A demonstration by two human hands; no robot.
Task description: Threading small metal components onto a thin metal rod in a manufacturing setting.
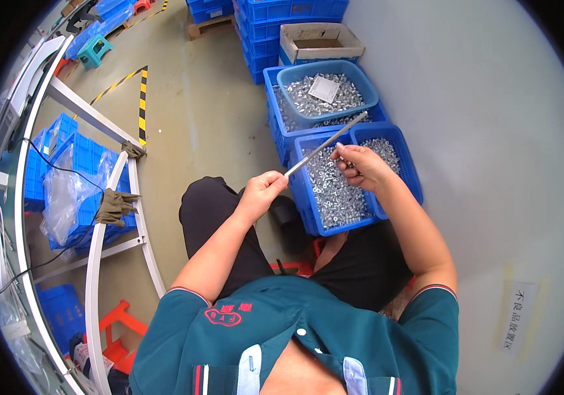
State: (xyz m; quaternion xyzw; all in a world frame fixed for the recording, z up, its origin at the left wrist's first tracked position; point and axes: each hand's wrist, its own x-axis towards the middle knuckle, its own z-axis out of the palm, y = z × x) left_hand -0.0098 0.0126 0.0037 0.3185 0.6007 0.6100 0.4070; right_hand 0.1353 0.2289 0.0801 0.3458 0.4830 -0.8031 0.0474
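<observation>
My left hand [263, 196] is closed round the near end of a thin straight metal rod [324, 146], which slants up and to the right over a blue bin. Beside the rod's far half, my right hand [365, 168] has its fingers curled, thumb and forefinger pinched. Small silvery bits show at its fingertips, too small to name surely. Under both hands stands a blue bin [313, 226] filled with small silvery metal parts [341, 205], some of them ring-shaped. A divider sets off a smaller heap [380, 149] of such parts on its right side.
Farther off, a light blue tub [369, 99] of similar parts bears a white paper slip [323, 89]. Behind it are a cardboard box [321, 52] and stacked blue crates [259, 49]. A grey wall [479, 131] borders the right; a white-framed bench [91, 289] stands left.
</observation>
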